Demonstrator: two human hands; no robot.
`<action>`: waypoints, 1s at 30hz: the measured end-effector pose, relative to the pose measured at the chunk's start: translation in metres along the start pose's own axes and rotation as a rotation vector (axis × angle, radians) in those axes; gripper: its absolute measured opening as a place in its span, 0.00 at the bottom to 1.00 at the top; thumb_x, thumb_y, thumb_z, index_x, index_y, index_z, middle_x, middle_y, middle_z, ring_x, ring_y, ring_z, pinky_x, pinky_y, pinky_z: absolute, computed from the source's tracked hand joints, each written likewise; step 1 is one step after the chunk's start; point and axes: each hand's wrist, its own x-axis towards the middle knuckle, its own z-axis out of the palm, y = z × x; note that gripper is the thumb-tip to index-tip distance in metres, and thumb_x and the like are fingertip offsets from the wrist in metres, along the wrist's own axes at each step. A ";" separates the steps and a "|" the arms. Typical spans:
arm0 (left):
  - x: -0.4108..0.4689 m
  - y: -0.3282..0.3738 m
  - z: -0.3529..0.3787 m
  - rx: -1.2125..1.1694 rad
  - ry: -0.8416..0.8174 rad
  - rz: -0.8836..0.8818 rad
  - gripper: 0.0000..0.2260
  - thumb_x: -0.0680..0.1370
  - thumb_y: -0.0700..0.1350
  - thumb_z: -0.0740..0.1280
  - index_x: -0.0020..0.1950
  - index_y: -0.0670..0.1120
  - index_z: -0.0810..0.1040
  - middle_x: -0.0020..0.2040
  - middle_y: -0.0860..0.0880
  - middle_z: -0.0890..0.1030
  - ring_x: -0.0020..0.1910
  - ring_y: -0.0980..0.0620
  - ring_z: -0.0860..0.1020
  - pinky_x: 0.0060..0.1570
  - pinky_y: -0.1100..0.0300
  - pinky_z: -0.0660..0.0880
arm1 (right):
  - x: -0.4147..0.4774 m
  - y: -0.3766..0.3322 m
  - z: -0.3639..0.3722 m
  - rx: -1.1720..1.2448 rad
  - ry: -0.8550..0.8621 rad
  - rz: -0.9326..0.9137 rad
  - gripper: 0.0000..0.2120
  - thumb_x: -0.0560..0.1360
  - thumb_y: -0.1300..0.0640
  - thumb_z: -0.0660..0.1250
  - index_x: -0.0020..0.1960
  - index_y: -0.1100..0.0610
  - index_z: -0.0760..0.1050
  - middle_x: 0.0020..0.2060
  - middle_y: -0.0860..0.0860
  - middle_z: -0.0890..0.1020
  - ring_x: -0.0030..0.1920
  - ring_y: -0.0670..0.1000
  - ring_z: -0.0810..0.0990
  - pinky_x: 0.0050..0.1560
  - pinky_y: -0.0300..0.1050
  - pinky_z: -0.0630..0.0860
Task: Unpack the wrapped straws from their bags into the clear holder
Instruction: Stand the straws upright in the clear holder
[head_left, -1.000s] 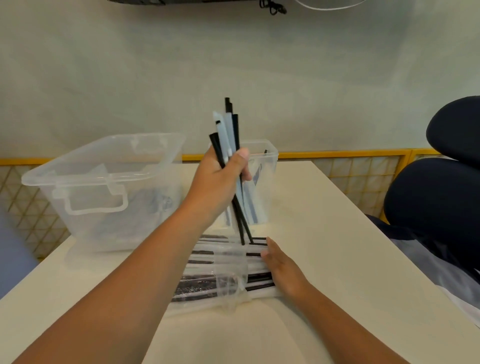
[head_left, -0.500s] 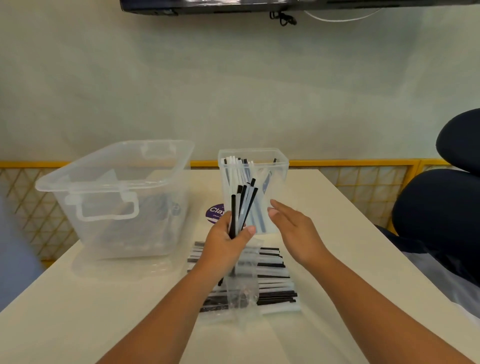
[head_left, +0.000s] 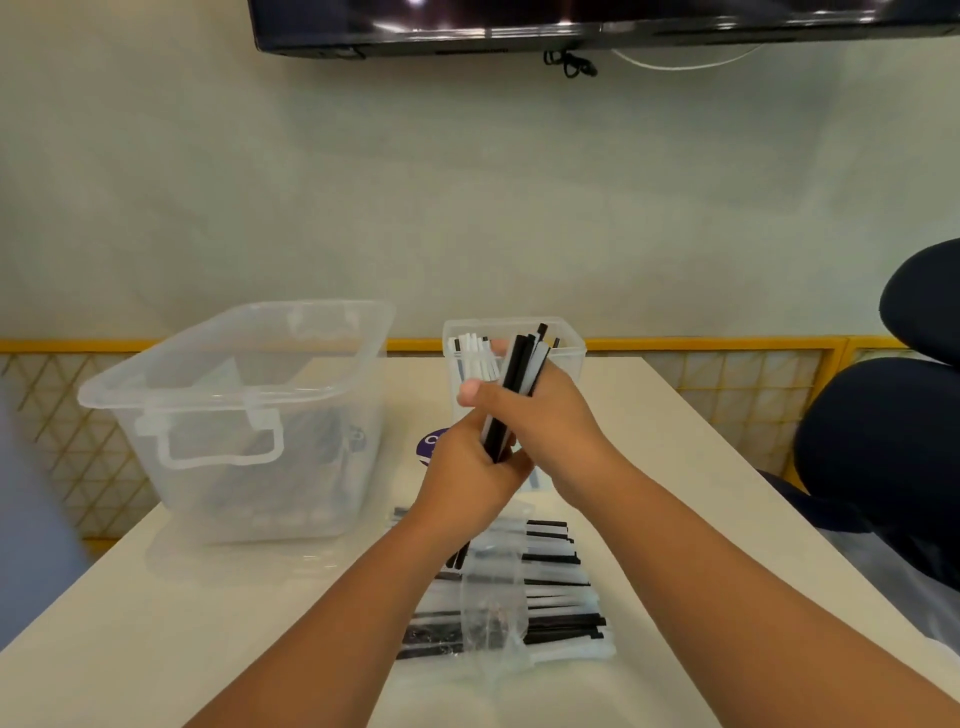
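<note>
Head view: at centre frame, both hands close on a bundle of wrapped straws (head_left: 515, 382) held just in front of the clear holder (head_left: 570, 344). The left hand (head_left: 467, 483) grips its lower end and the right hand (head_left: 553, 431) wraps its upper half, thumb across the front.

The likely trouble runs from large to small. The pale bench (head_left: 675, 467) looks smooth, so the bags (head_left: 553, 584) of straws lying flat at lower centre could slide if a forearm drags over them. The holder looks light and tall for its base, and a bundle pushed against its rim instead of down its mouth could tip it toward the wall. The sleeves look slick, so a loose grip may let the bundle fan out and drop straws onto the bench. The straws already standing in the holder (head_left: 472, 358) crowd its left side and could block new ones.

As for materials, the storage bin (head_left: 234, 415) at left is frosted, rigid plastic with a rounded rim and a moulded handle. The holder is a clearer, thin-walled square tub. The bags are soft, crinkled film, and one loose bag (head_left: 491, 616) lies crumpled across them. The straws are thin, straight sticks, black and white. A round purple sticker (head_left: 430, 444) shows beside the left hand.
</note>
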 end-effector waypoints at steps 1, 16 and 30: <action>0.001 0.002 0.000 -0.010 0.000 -0.007 0.05 0.74 0.39 0.68 0.44 0.47 0.74 0.35 0.50 0.77 0.36 0.53 0.77 0.36 0.64 0.72 | 0.002 -0.003 0.000 0.048 0.025 0.020 0.05 0.72 0.57 0.70 0.46 0.51 0.74 0.37 0.50 0.82 0.37 0.44 0.81 0.40 0.36 0.76; 0.022 0.013 -0.019 -0.237 -0.310 -0.155 0.12 0.76 0.47 0.68 0.33 0.49 0.73 0.22 0.52 0.71 0.25 0.53 0.69 0.36 0.57 0.71 | 0.048 -0.068 -0.042 0.040 -0.204 -0.051 0.01 0.74 0.61 0.67 0.44 0.56 0.77 0.37 0.49 0.84 0.40 0.46 0.83 0.43 0.40 0.80; 0.114 0.019 -0.036 0.014 0.130 0.058 0.22 0.71 0.49 0.73 0.63 0.53 0.71 0.58 0.54 0.74 0.57 0.59 0.71 0.55 0.63 0.67 | 0.130 -0.100 -0.060 -0.209 0.116 -0.279 0.12 0.79 0.56 0.60 0.44 0.60 0.79 0.43 0.52 0.83 0.45 0.49 0.82 0.49 0.42 0.77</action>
